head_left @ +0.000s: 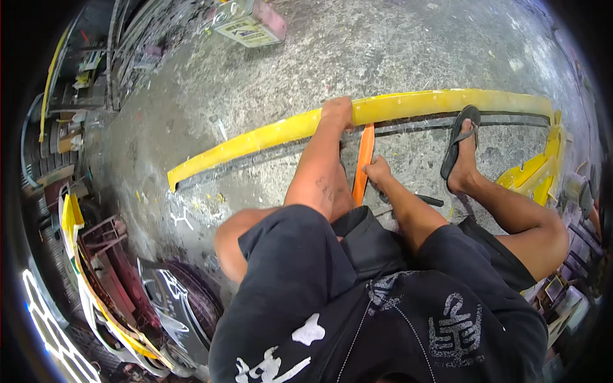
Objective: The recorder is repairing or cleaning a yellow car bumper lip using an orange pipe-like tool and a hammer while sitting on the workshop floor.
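A long, slightly bowed yellow strip [255, 135], like a trim panel, lies across the concrete floor with a dark edge or shadow along its near side. My left hand [337, 113] is closed over it near the middle. From just below that hand an orange flat strip [364, 159] runs toward my body, its near end lost between my legs. Pinched at the edge of the orange strip are the fingers of my right hand [378, 169]. A black bar-like thing [429, 200] sticks out beside my right forearm; what it belongs to is hidden.
My right foot in a black flip-flop [461, 143] is by the yellow strip's right part. A square metal can [250, 24] stands at the far side. Another yellow part [533, 173] lies at right. Car body parts [172, 297] and shelves [70, 137] line the left.
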A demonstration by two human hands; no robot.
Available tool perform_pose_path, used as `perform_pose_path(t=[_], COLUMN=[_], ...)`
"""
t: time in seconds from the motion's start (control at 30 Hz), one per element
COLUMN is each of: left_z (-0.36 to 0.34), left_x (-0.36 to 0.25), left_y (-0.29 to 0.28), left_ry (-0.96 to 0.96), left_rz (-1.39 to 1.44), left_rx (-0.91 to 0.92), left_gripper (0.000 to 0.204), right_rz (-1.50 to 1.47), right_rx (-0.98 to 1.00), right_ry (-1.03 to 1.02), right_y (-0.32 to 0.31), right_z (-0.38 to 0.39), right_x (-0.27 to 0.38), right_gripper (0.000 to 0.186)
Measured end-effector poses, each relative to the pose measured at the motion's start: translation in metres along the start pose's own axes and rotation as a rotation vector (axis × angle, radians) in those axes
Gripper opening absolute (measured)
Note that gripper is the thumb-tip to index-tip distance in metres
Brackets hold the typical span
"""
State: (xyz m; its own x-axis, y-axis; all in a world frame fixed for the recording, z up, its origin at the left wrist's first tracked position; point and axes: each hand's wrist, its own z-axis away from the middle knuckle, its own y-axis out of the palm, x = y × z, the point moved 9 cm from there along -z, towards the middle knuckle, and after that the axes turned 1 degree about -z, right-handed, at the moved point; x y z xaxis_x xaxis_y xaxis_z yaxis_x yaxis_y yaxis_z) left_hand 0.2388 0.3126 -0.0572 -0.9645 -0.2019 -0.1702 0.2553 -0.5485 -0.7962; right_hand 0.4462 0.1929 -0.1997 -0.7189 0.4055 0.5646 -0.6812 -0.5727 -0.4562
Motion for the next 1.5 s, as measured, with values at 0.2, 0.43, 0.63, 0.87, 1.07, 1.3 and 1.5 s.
perform_pose_path(t=[0.2,0.43,0.63,0.87,1.07,1.3,1.5], left_z=[-0.025,-0.024,0.016,0.060,0.067,0.069,0.085], left_x=[0.019,0.061,0.021,0.020,0.029,0.023,0.011], left_y=[0.010,0.029,0.005,0.012,0.000,0.007,0.012], left_ry=[-0.008,0.011,0.041,-0.011,-0.038,-0.084,-0.052], left_rz=[-0.047,0.163,0.055,0.028,-0.064,-0.020,0.041], left_rx=[0.201,-0.056,-0.018,-0.399,-0.724,-0.714,-0.768], left_gripper=[0.069,0.071,0.045,0.018,0.015,0.031,0.038], right_rz=[-0.095,-0.796,-0.722,-0.915,-1.221,0.193,1.199], right_rx=[0.033,0.134,0.041,-0.124,0.709,-0.036,0.048], right_ry=[-0.026,0.211,-0.031,-0.191,-0.071,-0.462,-0.595], right_y=[0.031,0.036,-0.141,-0.331,-0.260,-0.393,-0.398], right_z=[-0.002,0.040,0.038,0.086,0.164,0.150,0.129], right_x=[0.000,-0.016,0.041,0.055,0.125,0.112,0.158], right_gripper=[0.033,0.025,0.012,0.031,0.016,0.056,0.041])
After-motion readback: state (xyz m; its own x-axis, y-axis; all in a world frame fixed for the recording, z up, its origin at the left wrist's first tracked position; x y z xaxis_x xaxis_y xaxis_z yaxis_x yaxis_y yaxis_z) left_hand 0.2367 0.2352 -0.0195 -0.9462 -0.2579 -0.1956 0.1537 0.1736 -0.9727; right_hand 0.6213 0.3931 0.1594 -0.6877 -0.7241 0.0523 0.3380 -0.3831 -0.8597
